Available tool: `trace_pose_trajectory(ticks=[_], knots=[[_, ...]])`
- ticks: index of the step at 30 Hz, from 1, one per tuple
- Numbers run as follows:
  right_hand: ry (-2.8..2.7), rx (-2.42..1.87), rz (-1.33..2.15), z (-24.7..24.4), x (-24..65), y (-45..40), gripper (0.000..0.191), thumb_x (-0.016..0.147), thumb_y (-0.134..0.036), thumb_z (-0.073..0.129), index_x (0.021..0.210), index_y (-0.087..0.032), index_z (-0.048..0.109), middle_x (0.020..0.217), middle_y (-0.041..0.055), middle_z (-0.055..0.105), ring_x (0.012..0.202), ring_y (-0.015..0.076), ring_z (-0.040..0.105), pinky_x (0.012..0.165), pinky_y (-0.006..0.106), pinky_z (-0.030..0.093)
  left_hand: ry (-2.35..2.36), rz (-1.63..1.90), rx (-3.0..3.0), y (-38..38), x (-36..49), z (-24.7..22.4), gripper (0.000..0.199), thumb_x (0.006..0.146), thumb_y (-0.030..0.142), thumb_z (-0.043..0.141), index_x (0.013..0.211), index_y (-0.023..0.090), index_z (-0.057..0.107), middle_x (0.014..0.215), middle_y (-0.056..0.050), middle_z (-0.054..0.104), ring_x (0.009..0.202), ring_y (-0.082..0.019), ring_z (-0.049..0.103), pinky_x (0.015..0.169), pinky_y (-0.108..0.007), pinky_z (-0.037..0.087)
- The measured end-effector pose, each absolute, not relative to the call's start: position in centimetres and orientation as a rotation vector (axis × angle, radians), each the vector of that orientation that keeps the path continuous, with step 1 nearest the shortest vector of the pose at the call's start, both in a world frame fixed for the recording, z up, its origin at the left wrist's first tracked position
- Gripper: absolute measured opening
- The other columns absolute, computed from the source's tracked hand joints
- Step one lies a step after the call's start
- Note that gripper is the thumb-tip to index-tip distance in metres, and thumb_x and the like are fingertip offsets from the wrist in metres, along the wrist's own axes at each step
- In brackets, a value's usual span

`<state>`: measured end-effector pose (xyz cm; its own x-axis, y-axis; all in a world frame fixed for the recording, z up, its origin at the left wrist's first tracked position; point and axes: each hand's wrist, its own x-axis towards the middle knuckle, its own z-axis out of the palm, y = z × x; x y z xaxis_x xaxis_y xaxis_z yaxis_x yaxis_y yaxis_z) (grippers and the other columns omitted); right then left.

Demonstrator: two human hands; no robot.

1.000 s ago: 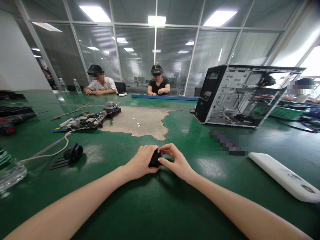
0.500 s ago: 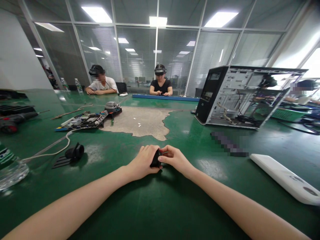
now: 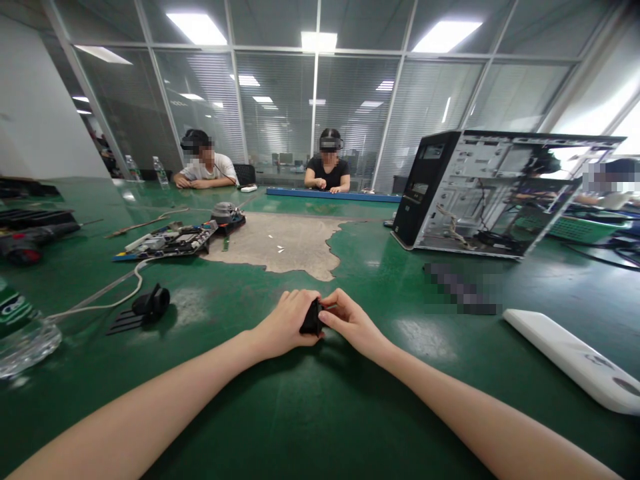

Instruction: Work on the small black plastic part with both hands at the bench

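Observation:
Just above the green tabletop, my left hand (image 3: 289, 323) wraps round a small black block-like part (image 3: 311, 319), whose kind I cannot make out. My right hand (image 3: 353, 323) meets it from the other side, thumb and fingertips pinched at its right edge. Fingers cover much of the part. To the left lies a black plastic piece (image 3: 151, 303) with a ring and flat prongs, apart from both hands.
A bottle (image 3: 25, 327) stands at left, near a white cable (image 3: 133, 290). Beyond are a circuit board (image 3: 173, 241) and a bare tan patch (image 3: 285, 240). An opened computer case (image 3: 475, 193) and a white power bank-like slab (image 3: 565, 357) occupy the right. Two people sit opposite.
The view has shifted slightly. Both my hands keep their hold on the black part, the right fingers moving only a little. The person in black opposite has shifted their hands.

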<state>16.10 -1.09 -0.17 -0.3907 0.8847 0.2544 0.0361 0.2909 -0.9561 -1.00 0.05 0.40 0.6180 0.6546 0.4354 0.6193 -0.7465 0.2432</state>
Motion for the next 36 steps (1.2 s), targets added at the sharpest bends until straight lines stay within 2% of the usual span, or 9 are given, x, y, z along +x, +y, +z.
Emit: trace_pose_trajectory(ticks=[6,11,16,18,21,28,33,36], knots=[[-1.751,-0.895,1.223,-0.33,16.14,-1.15,0.019,0.078,-0.031,0.051,0.091,-0.019,0.045,0.083,0.0005,0.054,0.074,0.0124,0.055,0.068,0.028,0.046,1.081,0.776,2.787,0.06,-1.04,0.39,0.051,0.066,0.030,0.062,0.107,0.018,0.035,0.099,-0.005,0.050,0.088,-0.023,0.046,0.076,-0.035,0.033],[-1.803,-0.805,1.192,-0.18,16.31,-1.62,0.023,0.075,-0.027,0.057,0.092,-0.021,0.043,0.086,-0.0003,0.053,0.080,0.0128,0.055,0.073,0.029,0.046,1.075,0.757,2.781,0.09,-1.05,0.50,0.053,0.064,0.026,0.062,0.108,0.018,0.034,0.098,-0.006,0.051,0.088,-0.023,0.047,0.076,-0.035,0.034],[-1.731,-0.822,1.238,-0.30,16.19,-1.31,0.017,0.079,-0.033,0.050,0.090,-0.021,0.043,0.079,-0.0016,0.053,0.074,0.0119,0.055,0.068,0.027,0.046,1.075,0.767,2.772,-0.06,-1.02,0.69,0.051,0.067,0.032,0.060,0.109,0.018,0.035,0.099,-0.006,0.051,0.089,-0.023,0.047,0.077,-0.035,0.033],[-1.728,-0.848,1.210,-0.42,16.12,-1.14,0.017,0.079,-0.032,0.050,0.091,-0.021,0.044,0.082,-0.0006,0.054,0.077,0.0124,0.054,0.069,0.027,0.046,1.075,0.761,2.771,-0.07,-0.99,0.69,0.051,0.067,0.033,0.060,0.109,0.019,0.035,0.100,-0.006,0.051,0.089,-0.023,0.047,0.077,-0.036,0.033],[-1.756,-0.889,1.158,-0.49,16.12,-1.07,0.019,0.079,-0.030,0.050,0.095,-0.021,0.045,0.088,0.0015,0.053,0.082,0.0134,0.053,0.073,0.029,0.046,1.077,0.760,2.769,-0.01,-0.99,0.61,0.052,0.066,0.032,0.061,0.109,0.019,0.035,0.100,-0.006,0.051,0.089,-0.023,0.047,0.077,-0.036,0.033],[-1.814,-0.841,1.168,0.38,16.33,-1.80,0.021,0.075,-0.026,0.056,0.092,-0.021,0.043,0.084,-0.0008,0.052,0.078,0.0128,0.055,0.072,0.028,0.046,1.079,0.769,2.740,0.13,-0.99,0.52,0.053,0.063,0.026,0.063,0.108,0.020,0.035,0.099,-0.005,0.051,0.089,-0.023,0.047,0.076,-0.035,0.034],[-1.731,-0.815,1.223,0.20,16.24,-1.55,0.014,0.079,-0.029,0.050,0.089,-0.021,0.044,0.080,-0.0019,0.051,0.075,0.0113,0.054,0.069,0.026,0.046,1.083,0.775,2.741,0.07,-0.86,0.70,0.051,0.065,0.028,0.062,0.108,0.019,0.034,0.098,-0.005,0.051,0.089,-0.023,0.047,0.076,-0.035,0.034],[-1.703,-0.843,1.225,-0.06,16.15,-1.30,0.019,0.078,-0.031,0.052,0.092,-0.022,0.044,0.083,-0.0006,0.051,0.077,0.0121,0.054,0.070,0.027,0.046,1.085,0.779,2.735,0.05,-0.79,0.72,0.049,0.067,0.028,0.061,0.108,0.019,0.035,0.098,-0.006,0.051,0.089,-0.023,0.047,0.076,-0.035,0.034]])
